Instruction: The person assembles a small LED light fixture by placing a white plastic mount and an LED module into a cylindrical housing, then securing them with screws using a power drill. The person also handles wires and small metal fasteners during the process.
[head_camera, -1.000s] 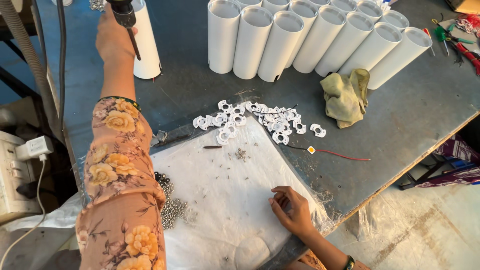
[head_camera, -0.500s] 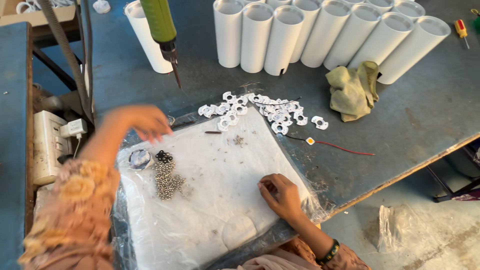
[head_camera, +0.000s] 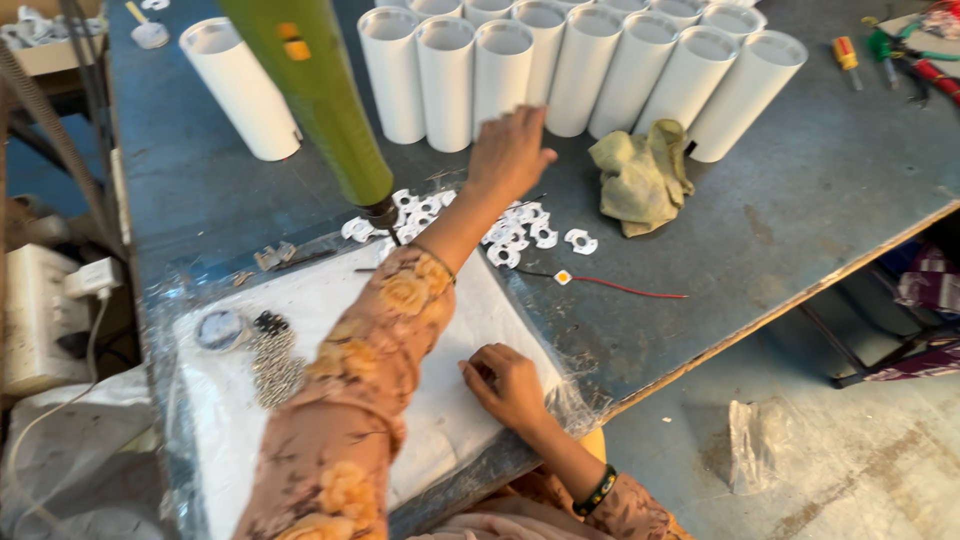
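Observation:
My left hand stretches forward over a heap of small white ring-shaped parts, fingers apart and empty, just short of a row of white tubes. My right hand rests with curled fingers on the white sheet near the table's front edge; I cannot see whether it holds anything. A green hanging power screwdriver dangles free to the left of my left arm, its tip just above the parts.
A single white tube stands at the back left. A crumpled yellowish cloth lies beside the row. A red wire, a pile of screws, hand tools and a power strip are around.
My left hand let go of the hanging screwdriver, dropped to the sheet, then reached forward toward the tubes. The right hand stayed on the sheet. The view shifted.

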